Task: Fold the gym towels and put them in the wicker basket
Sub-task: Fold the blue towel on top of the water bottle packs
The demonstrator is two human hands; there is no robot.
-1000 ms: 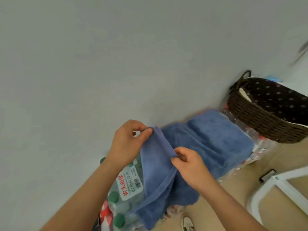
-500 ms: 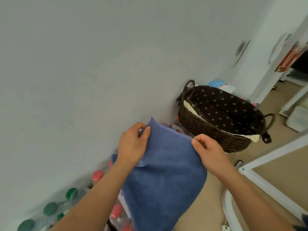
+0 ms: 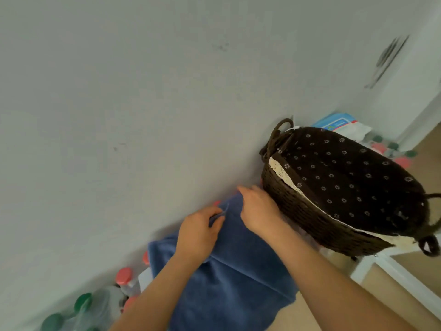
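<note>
A blue gym towel [image 3: 229, 285] lies spread over packs of bottles by the wall, with a fold crease running across it. My left hand [image 3: 199, 231] pinches its far edge between thumb and fingers. My right hand [image 3: 259, 210] rests palm down on the towel's far corner, right beside the basket; whether it grips the cloth is hidden. The dark brown wicker basket [image 3: 307, 217] stands to the right, lined with dark flower-print fabric and a cream lace trim, with nothing visible inside.
A grey wall [image 3: 143, 91] runs close behind the towel and basket. Bottles with green and red caps [image 3: 83, 302] sit at lower left, more behind the basket [image 3: 391, 149]. A white frame [image 3: 391, 278] stands at lower right on tan floor. A blue-white packet [image 3: 341, 124] lies beyond the basket.
The towel, held up in the air half a second ago, now lies spread on the bottle packs. Both hands have moved down and forward to its far edge near the basket.
</note>
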